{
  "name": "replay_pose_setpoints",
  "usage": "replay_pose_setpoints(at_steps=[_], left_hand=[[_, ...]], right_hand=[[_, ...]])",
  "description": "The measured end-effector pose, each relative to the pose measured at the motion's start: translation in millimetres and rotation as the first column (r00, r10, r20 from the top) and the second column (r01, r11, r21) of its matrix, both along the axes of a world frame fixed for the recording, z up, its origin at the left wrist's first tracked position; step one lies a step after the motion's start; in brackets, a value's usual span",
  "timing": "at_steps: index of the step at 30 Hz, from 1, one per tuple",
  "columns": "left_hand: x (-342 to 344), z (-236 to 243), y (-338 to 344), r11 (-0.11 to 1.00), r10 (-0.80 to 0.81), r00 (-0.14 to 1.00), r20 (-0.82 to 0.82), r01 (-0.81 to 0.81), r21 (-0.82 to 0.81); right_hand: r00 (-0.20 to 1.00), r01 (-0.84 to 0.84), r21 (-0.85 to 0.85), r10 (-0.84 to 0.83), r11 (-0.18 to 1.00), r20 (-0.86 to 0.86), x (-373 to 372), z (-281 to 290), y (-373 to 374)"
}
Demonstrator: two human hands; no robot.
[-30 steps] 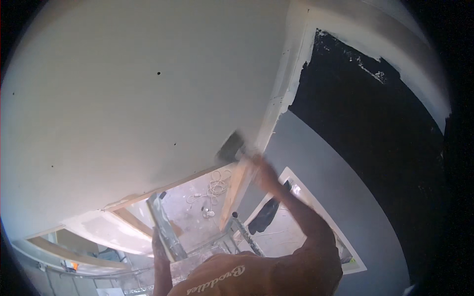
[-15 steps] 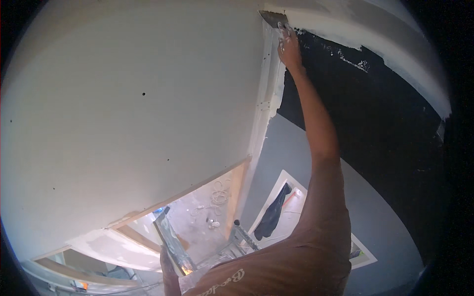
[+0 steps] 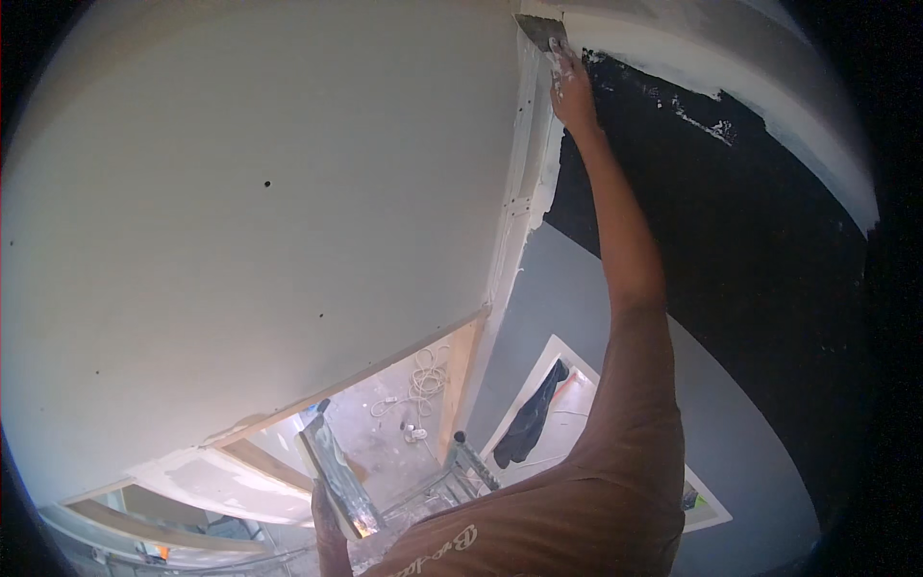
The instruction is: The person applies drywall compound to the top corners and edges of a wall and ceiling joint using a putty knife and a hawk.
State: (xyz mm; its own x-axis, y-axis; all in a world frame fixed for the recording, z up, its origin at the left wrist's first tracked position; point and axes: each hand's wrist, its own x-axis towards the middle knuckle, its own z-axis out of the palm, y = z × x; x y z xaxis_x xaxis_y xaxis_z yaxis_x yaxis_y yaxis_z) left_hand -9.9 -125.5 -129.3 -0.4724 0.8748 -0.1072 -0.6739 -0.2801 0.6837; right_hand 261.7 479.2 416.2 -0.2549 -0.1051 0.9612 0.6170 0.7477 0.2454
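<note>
My right arm reaches high to the upper corner, where my right hand (image 3: 571, 87), smeared with white compound, is closed on a wide taping knife (image 3: 543, 34). The knife's blade lies against the top of the corner, where the light grey board meets the ceiling band. Low at the left, my left hand (image 3: 325, 510) holds a long metal mud pan (image 3: 338, 469) by its side; most of those fingers are hidden. White compound (image 3: 544, 178) runs down the corner joint between the grey board and the black-painted wall (image 3: 731, 212).
A large plasterboard sheet (image 3: 260, 250) with dark screw spots fills the left. Below are a metal ladder (image 3: 471, 462), a wooden-framed opening (image 3: 463, 370), a coiled white cable (image 3: 426, 375) on the floor, and a white-framed opening (image 3: 510, 413) with a dark garment (image 3: 531, 413).
The taping knife and my right hand sit slightly further right and higher in view, the blade still at the corner. My left hand keeps the mud pan in nearly the same place.
</note>
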Motion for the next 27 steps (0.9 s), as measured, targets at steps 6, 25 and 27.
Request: replay_pose_setpoints(at_steps=[6,25,27], left_hand=[[-5,-10,-1,0.999,0.018,0.998,-0.054,-0.02,-0.032],[12,24,12,0.991,-0.032,0.996,-0.089,0.02,-0.134],[14,26,14,0.99,-0.085,0.992,-0.097,0.073,-0.121]], right_hand=[[0.999,0.028,-0.042,-0.027,0.999,0.021,-4,-49,-13],[0.998,-0.03,-0.27,0.045,0.962,0.049,8,-223,-43],[0.998,0.026,-0.297,-0.009,0.954,0.06,18,-240,-43]])
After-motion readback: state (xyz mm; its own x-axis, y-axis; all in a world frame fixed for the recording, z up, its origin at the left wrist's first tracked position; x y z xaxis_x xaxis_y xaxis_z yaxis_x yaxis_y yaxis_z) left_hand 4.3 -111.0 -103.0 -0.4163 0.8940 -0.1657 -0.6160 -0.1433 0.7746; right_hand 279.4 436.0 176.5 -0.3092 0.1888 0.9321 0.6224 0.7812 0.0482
